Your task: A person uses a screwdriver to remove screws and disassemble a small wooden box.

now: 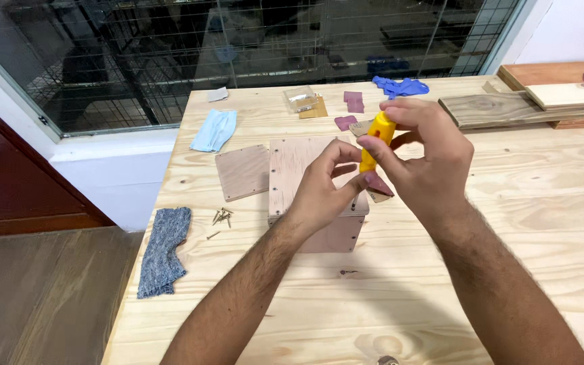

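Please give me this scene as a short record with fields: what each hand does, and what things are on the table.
right hand: holds a yellow tool upright above the box
left hand: fingertips touch the tool's lower end
box: small plywood box, under both hands
panel: loose plywood piece, lying flat left of the box
screws: small pile, left of the box
grey cloth: at the table's left edge
face mask: pale blue, far left
blue gloves: far edge
planks: stacked, far right
table: light wood
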